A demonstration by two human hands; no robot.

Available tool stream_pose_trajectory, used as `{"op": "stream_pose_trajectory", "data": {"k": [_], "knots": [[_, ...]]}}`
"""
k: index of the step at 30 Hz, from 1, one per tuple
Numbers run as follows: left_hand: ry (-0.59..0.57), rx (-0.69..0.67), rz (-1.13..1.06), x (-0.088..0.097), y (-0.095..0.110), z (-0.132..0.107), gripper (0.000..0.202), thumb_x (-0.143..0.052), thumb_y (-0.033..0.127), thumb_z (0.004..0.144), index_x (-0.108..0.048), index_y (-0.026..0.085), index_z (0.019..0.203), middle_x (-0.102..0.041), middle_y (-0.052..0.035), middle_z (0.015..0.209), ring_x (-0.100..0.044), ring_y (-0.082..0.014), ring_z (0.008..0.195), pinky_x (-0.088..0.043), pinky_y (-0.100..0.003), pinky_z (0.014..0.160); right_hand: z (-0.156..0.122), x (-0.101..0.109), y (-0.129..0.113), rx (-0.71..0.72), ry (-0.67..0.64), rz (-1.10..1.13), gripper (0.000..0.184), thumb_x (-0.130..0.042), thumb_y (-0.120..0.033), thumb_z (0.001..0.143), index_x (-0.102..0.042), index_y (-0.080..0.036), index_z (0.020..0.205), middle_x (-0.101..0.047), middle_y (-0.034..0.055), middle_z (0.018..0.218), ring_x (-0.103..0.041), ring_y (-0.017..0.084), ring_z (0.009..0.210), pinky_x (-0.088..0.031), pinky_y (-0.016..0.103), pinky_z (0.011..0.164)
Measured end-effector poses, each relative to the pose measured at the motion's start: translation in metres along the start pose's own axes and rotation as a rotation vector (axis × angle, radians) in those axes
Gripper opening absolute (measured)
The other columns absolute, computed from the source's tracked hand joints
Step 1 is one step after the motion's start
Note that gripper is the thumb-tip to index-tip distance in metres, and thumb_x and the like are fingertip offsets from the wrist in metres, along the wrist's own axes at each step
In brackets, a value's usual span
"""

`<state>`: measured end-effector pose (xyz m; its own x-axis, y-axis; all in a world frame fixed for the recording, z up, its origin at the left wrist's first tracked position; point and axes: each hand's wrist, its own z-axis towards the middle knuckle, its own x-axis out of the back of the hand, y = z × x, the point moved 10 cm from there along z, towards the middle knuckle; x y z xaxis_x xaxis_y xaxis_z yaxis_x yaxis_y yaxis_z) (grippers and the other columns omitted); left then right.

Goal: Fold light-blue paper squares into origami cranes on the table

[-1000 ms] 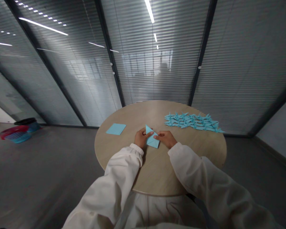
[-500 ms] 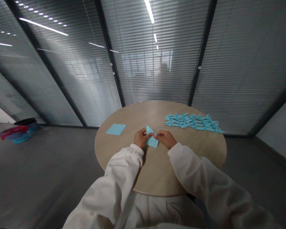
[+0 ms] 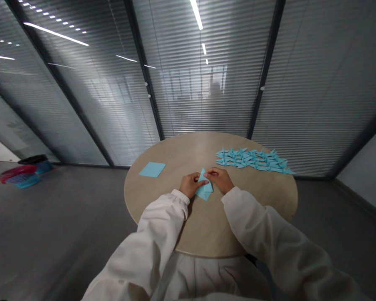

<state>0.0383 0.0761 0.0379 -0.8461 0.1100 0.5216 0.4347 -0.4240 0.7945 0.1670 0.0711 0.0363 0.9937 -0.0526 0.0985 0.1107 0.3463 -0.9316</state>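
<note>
Head camera looks down on a round wooden table (image 3: 153,192). Both hands sit close together on one folded sheet of blue origami paper (image 3: 203,191), near the table's near edge. The left hand (image 3: 191,184) presses against the sheet's left side with its fingers curled, and the right hand (image 3: 217,179) pinches the upper point, fingers bent over it. One flat square of the same blue paper (image 3: 152,169) lies alone toward the left edge. Toward the right edge spreads a single close-packed group of folded blue paper cranes (image 3: 253,161), well over a dozen, too overlapped to count exactly.
</note>
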Motion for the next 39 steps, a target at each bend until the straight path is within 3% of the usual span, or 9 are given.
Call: {"op": "stream_pose_trajectory", "data": {"k": [10, 16, 23, 28, 32, 39], "knots": [[-0.073, -0.002, -0.023, -0.007, 0.005, -0.003, 0.033, -0.069, 0.046, 0.060, -0.064, 0.014, 0.066, -0.046, 0.0049, 0.050, -0.036, -0.0073, 0.049, -0.029, -0.018, 0.047, 0.002, 0.000, -0.003, -0.002, -0.029, 0.034, 0.031, -0.067, -0.045, 0.063, -0.069, -0.016, 0.074, -0.069, 0.0044, 0.077, -0.061, 0.018, 0.075, -0.047, 0.031, 0.075], [-0.139, -0.002, -0.053, -0.016, 0.003, -0.003, 0.034, -0.069, 0.045, 0.062, -0.065, 0.013, 0.072, -0.049, 0.0037, 0.054, -0.041, -0.0081, 0.051, -0.031, -0.018, 0.048, 0.002, 0.006, -0.001, -0.035, 0.028, 0.012, 0.033, -0.068, -0.049, 0.061, -0.067, -0.016, 0.066, -0.066, 0.0027, 0.067, -0.057, 0.016, 0.065, -0.045, 0.029, 0.066], [-0.150, 0.030, -0.073, -0.016, 0.005, -0.006, 0.035, -0.070, 0.046, 0.060, -0.066, 0.013, 0.072, -0.052, 0.0032, 0.054, -0.044, -0.0084, 0.050, -0.033, -0.018, 0.047, 0.002, 0.003, -0.005, -0.041, -0.013, 0.040, 0.033, -0.064, -0.049, 0.065, -0.068, -0.016, 0.070, -0.066, 0.0027, 0.070, -0.058, 0.017, 0.070, -0.044, 0.028, 0.069], [-0.179, 0.055, -0.103, -0.019, 0.006, -0.008, 0.035, -0.070, 0.046, 0.059, -0.066, 0.013, 0.072, -0.054, 0.0030, 0.055, -0.046, -0.0088, 0.051, -0.034, -0.018, 0.048, 0.000, 0.012, -0.010, 0.011, 0.068, -0.050, 0.030, -0.063, -0.045, 0.067, -0.067, -0.016, 0.066, -0.064, 0.0025, 0.065, -0.054, 0.015, 0.064, -0.043, 0.027, 0.064], [-0.155, 0.079, -0.130, -0.017, 0.002, -0.006, 0.035, -0.073, 0.045, 0.056, -0.065, 0.014, 0.070, -0.055, 0.0030, 0.054, -0.048, -0.0098, 0.051, -0.034, -0.019, 0.047, 0.001, 0.017, -0.007, 0.037, 0.126, -0.049, 0.032, -0.061, -0.048, 0.068, -0.066, -0.016, 0.067, -0.064, 0.0022, 0.066, -0.055, 0.015, 0.065, -0.043, 0.027, 0.063], [-0.046, 0.113, -0.193, -0.006, -0.005, -0.002, 0.037, -0.077, 0.042, 0.051, -0.059, 0.015, 0.071, -0.059, 0.0029, 0.055, -0.053, -0.0108, 0.051, -0.037, -0.019, 0.048, 0.004, 0.004, 0.005, -0.021, 0.014, 0.025, 0.031, -0.066, -0.046, 0.063, -0.068, -0.016, 0.071, -0.067, 0.0044, 0.073, -0.059, 0.017, 0.071, -0.046, 0.030, 0.071]]}}
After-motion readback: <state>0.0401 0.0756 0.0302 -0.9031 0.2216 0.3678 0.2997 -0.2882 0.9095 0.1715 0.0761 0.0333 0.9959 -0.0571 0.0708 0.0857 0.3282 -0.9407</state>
